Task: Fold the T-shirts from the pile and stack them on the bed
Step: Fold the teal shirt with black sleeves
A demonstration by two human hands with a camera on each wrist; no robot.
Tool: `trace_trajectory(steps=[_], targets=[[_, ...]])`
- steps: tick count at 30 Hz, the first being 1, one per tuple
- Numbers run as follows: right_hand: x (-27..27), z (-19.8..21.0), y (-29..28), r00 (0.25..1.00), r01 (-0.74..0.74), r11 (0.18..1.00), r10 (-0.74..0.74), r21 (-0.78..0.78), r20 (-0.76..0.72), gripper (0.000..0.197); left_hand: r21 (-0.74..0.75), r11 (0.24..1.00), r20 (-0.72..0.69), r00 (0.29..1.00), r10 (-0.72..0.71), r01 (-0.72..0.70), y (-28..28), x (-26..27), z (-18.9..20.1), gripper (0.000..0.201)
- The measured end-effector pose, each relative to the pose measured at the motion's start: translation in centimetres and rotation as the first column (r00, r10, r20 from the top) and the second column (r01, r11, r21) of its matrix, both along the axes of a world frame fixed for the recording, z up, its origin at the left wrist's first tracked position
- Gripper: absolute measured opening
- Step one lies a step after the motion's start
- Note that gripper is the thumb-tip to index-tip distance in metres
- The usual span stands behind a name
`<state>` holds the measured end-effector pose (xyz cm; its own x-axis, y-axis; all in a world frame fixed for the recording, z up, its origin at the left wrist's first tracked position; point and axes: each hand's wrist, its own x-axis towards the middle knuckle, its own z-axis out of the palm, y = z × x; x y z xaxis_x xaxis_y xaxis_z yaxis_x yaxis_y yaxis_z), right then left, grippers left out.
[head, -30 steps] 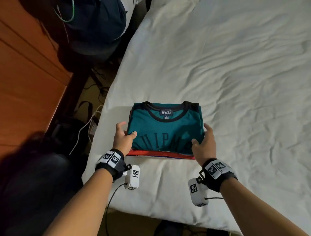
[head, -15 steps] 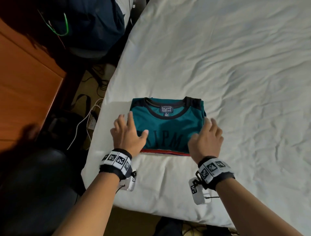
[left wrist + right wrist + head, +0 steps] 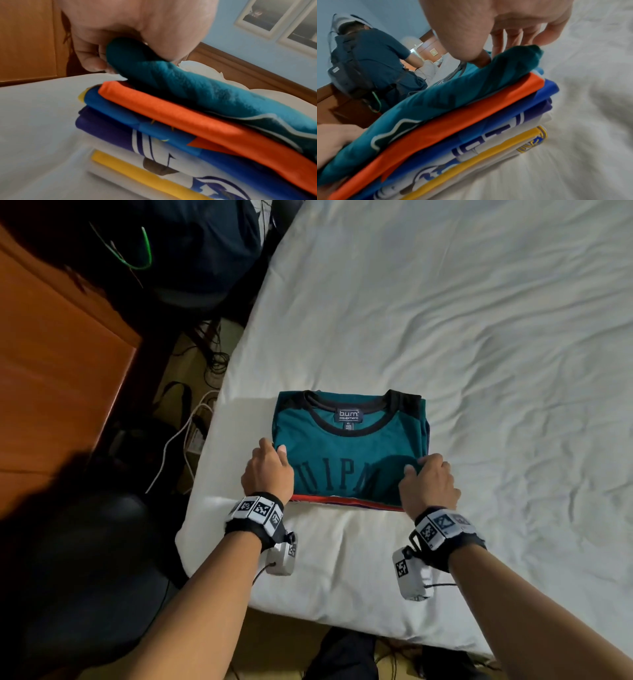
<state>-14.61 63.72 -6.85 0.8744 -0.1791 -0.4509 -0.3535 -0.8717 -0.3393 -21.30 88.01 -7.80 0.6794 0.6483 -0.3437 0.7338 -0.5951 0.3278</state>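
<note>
My left hand [image 3: 268, 474] and right hand [image 3: 428, 484], flat on top half a second ago, now pinch the teal T-shirt's [image 3: 346, 450] near corners. It tops the stack [image 3: 171, 135] on the bed [image 3: 479, 337], so I'm probably squaring it up.

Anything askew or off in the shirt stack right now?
Only slightly. The teal T-shirt on top sits a little back, so the orange shirt below shows along the near edge. The left hand and right hand pinch its near corners, lifting them. Nothing damaged.
</note>
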Motion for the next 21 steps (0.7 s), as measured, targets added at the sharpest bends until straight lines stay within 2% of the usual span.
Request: trace_trajectory(steps=[1, 3, 6, 8, 11, 13, 14, 16, 17, 19, 21], targets=[[0.3, 0.1, -0.2, 0.999, 0.019, 0.998, -0.017, 0.061, -0.027, 0.014, -0.012, 1.000, 0.037, 0.999, -0.010, 0.010, -0.1, 0.2, 0.1, 0.030], [0.6, 0.5, -0.5, 0.999, 0.033, 0.988, -0.027, 0.151, -0.040, 0.016, -0.057, 0.998, 0.100, 0.995, 0.003, 0.002, -0.2, 0.4, 0.4, 0.028], [0.8, 1.2, -1.0, 0.996, 0.044, 0.974, -0.060, 0.221, 0.064, 0.027, -0.116, 0.993, 0.196, 0.979, 0.057, -0.035, 0.1, 0.6, 0.6, 0.024], [0.6, 1.2, -1.3, 0.993, 0.040, 0.971, -0.066, 0.237, 0.101, 0.026, -0.112, 0.993, 0.207, 0.977, 0.054, -0.031, 0.0, 0.5, 0.2, 0.023], [-0.3, 0.5, -1.5, 0.998, -0.034, 0.992, 0.027, 0.121, 0.055, 0.020, -0.111, 0.994, 0.103, 0.994, 0.026, -0.015, -0.3, -0.2, -0.8, 0.026], [-0.7, 0.4, -0.9, 0.989, -0.107, 0.991, 0.115, -0.081, 0.093, 0.026, 0.019, 1.000, 0.016, 1.000, -0.017, 0.017, 0.0, -0.5, -0.7, 0.030], [-0.9, 0.6, -0.4, 0.972, -0.149, 0.978, 0.172, -0.148, 0.158, 0.035, 0.132, 0.989, -0.009, 0.998, -0.064, 0.064, 0.2, -0.5, -0.4, 0.035], [-0.9, 0.8, 1.3, 0.919, -0.264, 0.952, 0.297, -0.154, 0.258, 0.054, 0.297, 0.924, -0.003, 0.968, -0.250, 0.240, 0.0, 0.0, 0.0, 0.052], [-0.9, 0.7, 2.4, 0.890, -0.345, 0.926, 0.374, -0.153, 0.260, 0.063, 0.321, 0.875, -0.009, 0.924, -0.381, 0.364, -0.4, 0.4, 0.0, 0.059], [-1.2, -0.6, 4.1, 0.823, -0.495, 0.846, 0.529, -0.198, 0.204, 0.078, 0.277, 0.751, -0.083, 0.794, -0.603, 0.599, -1.6, 1.2, -0.9, 0.071], [-1.5, -2.4, 4.6, 0.791, -0.565, 0.789, 0.601, -0.242, 0.114, 0.089, 0.217, 0.676, -0.147, 0.708, -0.690, 0.704, -1.9, 1.4, -2.5, 0.078]])
